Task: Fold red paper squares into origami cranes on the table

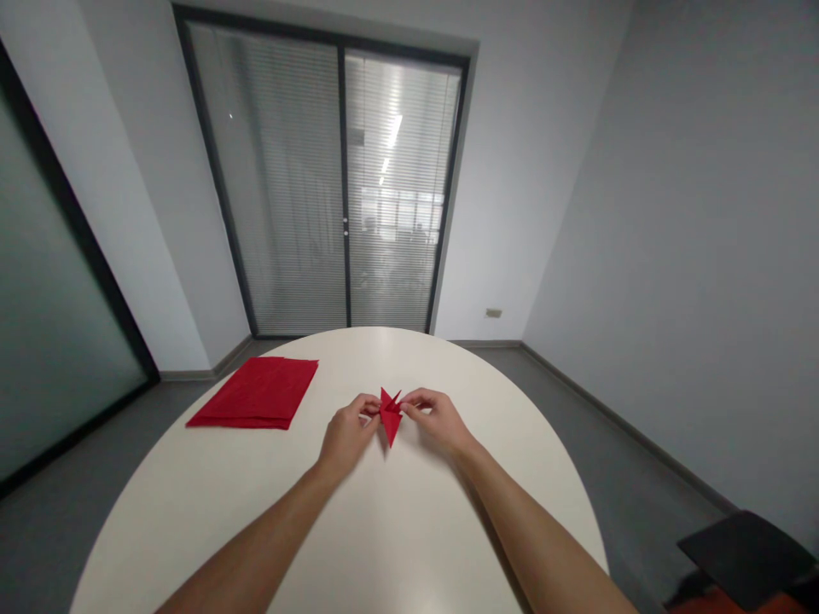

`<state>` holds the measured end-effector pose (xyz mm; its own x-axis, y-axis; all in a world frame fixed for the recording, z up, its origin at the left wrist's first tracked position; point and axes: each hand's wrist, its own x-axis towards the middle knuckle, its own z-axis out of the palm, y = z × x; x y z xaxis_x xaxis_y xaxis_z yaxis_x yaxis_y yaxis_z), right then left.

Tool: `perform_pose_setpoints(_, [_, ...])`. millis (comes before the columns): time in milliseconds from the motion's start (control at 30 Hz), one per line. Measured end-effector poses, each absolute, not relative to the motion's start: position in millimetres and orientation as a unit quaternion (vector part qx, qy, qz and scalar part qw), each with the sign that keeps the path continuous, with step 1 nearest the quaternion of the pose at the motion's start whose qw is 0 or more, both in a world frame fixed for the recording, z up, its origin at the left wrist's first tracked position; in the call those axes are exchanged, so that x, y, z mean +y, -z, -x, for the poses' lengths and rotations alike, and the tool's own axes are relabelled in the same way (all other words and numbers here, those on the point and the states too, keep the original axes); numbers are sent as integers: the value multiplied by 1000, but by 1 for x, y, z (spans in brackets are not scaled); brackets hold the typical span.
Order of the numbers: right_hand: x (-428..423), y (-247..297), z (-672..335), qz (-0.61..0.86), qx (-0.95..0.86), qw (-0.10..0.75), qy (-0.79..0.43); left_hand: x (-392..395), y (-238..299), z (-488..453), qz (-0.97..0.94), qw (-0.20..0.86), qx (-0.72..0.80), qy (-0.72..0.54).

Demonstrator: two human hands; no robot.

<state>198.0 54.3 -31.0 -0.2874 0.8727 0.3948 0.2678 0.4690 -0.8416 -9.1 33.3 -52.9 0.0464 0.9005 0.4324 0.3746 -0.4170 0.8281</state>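
A small folded piece of red paper [390, 418] is held just over the middle of the table, with pointed tips at its top and one long point facing down toward me. My left hand [351, 431] pinches its left edge between thumb and fingers. On the other side, my right hand [440, 417] grips the right edge with thumb and forefinger. Parts of the paper under the fingertips are hidden.
A stack of red paper sheets [259, 394] lies at the left of the round white table [384, 533]. At the lower right stands a dark chair [748, 554]. Behind the table are glass doors with blinds [294, 205].
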Motion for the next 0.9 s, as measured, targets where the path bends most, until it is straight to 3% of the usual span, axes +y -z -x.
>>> perform_pose_setpoints(467, [50,27,-196,377,-728,461,-340,31,48,7,-655,309,460,-514])
perform_pose_setpoints(900, [51,27,-193,379,-725,501,-283,24,40,7,-705,268,442,-486])
